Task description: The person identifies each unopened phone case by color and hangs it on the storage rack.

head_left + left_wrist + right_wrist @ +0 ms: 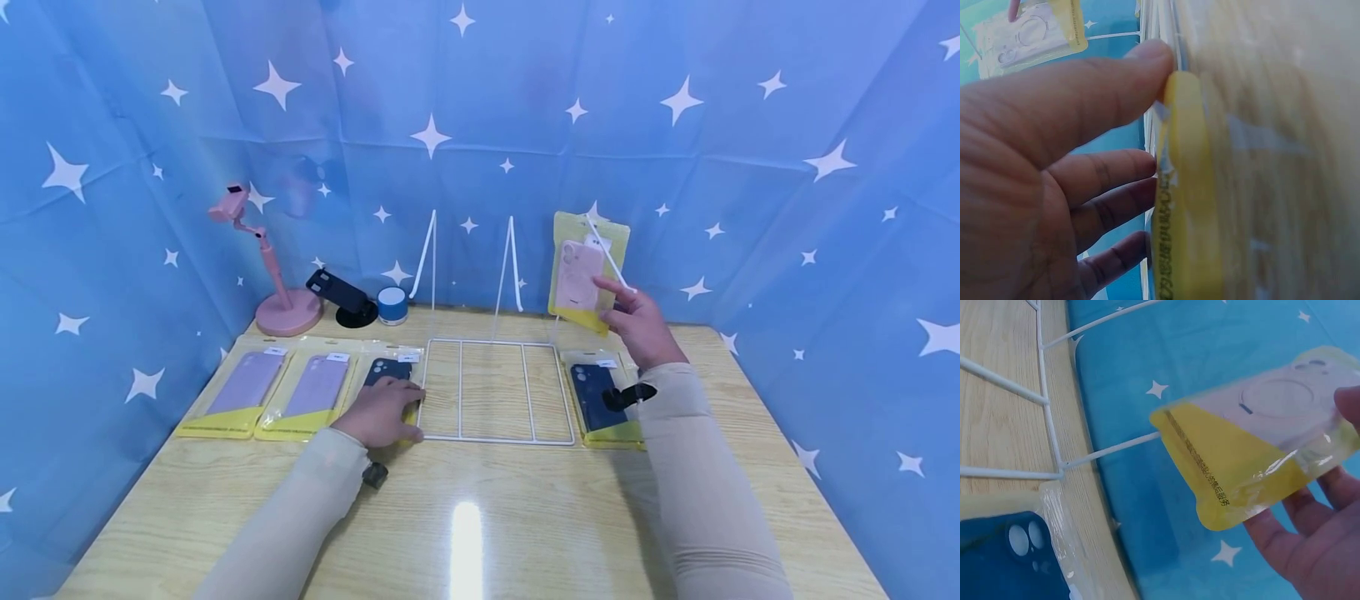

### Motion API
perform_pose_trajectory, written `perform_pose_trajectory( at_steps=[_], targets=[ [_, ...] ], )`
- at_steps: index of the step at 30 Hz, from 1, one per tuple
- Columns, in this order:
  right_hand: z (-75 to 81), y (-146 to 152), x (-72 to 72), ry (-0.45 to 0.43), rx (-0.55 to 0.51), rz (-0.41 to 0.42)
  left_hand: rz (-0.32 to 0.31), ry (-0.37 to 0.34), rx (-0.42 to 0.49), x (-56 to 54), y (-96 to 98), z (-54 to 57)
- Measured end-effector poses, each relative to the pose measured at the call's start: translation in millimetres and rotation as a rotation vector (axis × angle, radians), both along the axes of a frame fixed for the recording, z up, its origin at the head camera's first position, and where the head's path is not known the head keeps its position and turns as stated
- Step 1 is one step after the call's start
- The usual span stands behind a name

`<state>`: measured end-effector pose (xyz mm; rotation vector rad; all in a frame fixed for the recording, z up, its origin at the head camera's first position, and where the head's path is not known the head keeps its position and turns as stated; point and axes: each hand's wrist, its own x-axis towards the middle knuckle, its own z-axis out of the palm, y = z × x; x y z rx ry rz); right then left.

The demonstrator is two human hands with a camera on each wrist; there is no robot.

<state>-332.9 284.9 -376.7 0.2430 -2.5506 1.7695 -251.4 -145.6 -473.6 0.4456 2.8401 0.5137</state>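
Note:
My right hand (637, 325) pinches the lower right edge of a packaged pink phone case (577, 275), a clear pouch with a yellow bottom. The rack's right hook (615, 258) runs down in front of this pouch from its top edge. In the right wrist view the thumb lies over the pouch (1241, 481) and the fingers under it. My left hand (384, 412) rests over a packaged dark phone case (386, 369), partly hiding it. Its thumb and fingertips touch at the pouch's yellow edge (1188, 187), beside the rack's left side, fingers extended.
The white wire rack (497, 342) stands mid-table with two bare hooks. Packaged purple cases (243, 383) lie left; a packaged dark blue case (596, 396) lies right. Behind are a pink stand (288, 312), a black phone-shaped item on a holder (341, 292) and a blue-white cylinder (392, 306).

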Motion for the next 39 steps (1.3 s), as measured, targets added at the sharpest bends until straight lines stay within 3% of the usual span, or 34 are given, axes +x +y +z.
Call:
perform_pose_trajectory(
  at_steps=[11, 20, 26, 33, 39],
  targets=[
    [-2.9, 17, 23.2, -0.021, 0.008, 0.011, -0.005, 0.002, -0.005, -1.3, -0.8, -3.9],
    [-3.8, 32, 52.7, 0.068, -0.132, 0.044, -0.001, -0.006, -0.002, -0.7, -1.2, 0.0],
    [-8.1, 42, 66.6, 0.057, -0.017, -0.057, 0.007, -0.003, -0.002, 0.0, -0.3, 2.4],
    [-15.9, 57, 74.7, 0.037, -0.009, -0.093, 0.011, -0.009, -0.007, 1.0, 0.3, 2.5],
    [-20.4, 70, 76.6, 0.005, 0.101, -0.101, 0.005, -0.001, -0.01, 1.0, 0.8, 3.5]
  ],
)
